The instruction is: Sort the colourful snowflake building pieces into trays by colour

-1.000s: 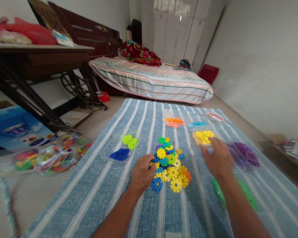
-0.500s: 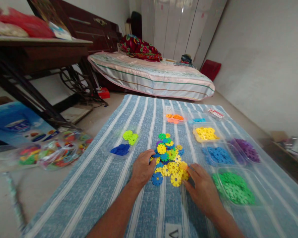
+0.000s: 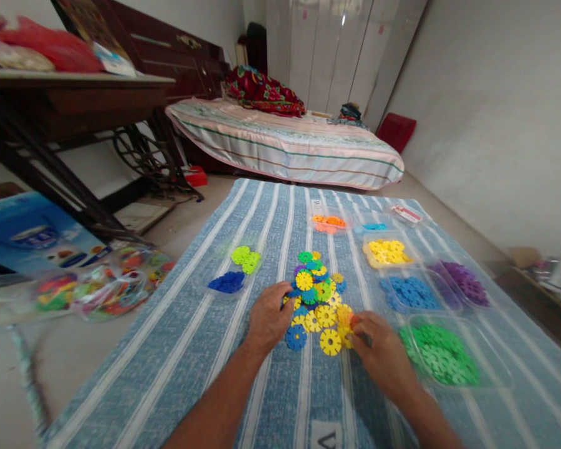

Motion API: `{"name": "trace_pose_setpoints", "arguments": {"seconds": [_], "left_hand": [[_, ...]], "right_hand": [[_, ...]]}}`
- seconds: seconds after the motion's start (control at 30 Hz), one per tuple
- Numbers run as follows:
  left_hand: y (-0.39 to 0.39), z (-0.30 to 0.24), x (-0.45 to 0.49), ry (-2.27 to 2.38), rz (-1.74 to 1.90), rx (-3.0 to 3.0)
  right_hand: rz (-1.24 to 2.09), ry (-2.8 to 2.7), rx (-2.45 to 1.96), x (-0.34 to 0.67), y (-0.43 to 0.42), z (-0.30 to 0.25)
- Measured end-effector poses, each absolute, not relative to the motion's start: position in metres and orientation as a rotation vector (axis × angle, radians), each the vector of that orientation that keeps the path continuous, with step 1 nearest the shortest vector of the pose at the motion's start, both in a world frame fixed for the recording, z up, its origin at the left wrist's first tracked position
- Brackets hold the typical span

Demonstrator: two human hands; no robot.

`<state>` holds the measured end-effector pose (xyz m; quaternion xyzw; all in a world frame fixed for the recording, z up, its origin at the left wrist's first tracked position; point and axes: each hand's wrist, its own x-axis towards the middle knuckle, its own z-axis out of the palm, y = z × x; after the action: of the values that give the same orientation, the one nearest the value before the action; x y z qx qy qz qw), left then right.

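A mixed pile of slotted plastic discs (image 3: 327,315), mostly yellow with some blue, green and purple, lies on the striped cloth. At its left edge rests my left hand (image 3: 270,317), fingers curved and thumb apart from them, touching the nearest pieces. My right hand (image 3: 383,352) is at the pile's right side, thumb and fingers pinched on a yellow disc (image 3: 345,317); motion blurs the grip. A loose yellow disc (image 3: 330,342) and a blue disc (image 3: 296,337) lie at the near edge of the pile.
On the right stand clear tubs with green discs (image 3: 442,352), blue discs (image 3: 411,293), purple discs (image 3: 465,284) and yellow discs (image 3: 388,252). Orange discs (image 3: 328,222) sit farther back. A tray on the left holds lime discs (image 3: 246,259) and dark blue discs (image 3: 227,282).
My right hand's fingers have drawn together on a yellow disc at the pile's right edge. A near yellow disc has shifted slightly toward me. My left hand stays put.
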<state>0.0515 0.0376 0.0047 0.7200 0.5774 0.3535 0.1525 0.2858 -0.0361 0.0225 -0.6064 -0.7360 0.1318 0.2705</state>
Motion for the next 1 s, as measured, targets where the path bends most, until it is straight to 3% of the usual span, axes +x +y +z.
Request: {"name": "trace_pose_setpoints", "arguments": {"seconds": [0.1,0.23,0.3,0.6,1.0], "left_hand": [[0.037,0.006,0.051,1.659,1.007,2.06],[0.038,0.005,0.051,1.658,1.004,2.058],[0.038,0.005,0.051,1.659,1.009,2.058],[0.037,0.006,0.052,1.657,1.0,2.055],[0.036,0.008,0.052,1.661,1.013,2.059]], "right_hand": [[0.251,-1.928,-1.599,0.298,-0.019,0.04],[-0.354,-1.62,-1.675,0.318,0.012,0.067],[-0.485,-1.556,-1.715,0.322,0.019,0.071],[0.002,-2.21,-1.652,0.286,-0.016,0.021],[0.001,-2.106,-1.54,0.281,-0.018,0.006]]}}
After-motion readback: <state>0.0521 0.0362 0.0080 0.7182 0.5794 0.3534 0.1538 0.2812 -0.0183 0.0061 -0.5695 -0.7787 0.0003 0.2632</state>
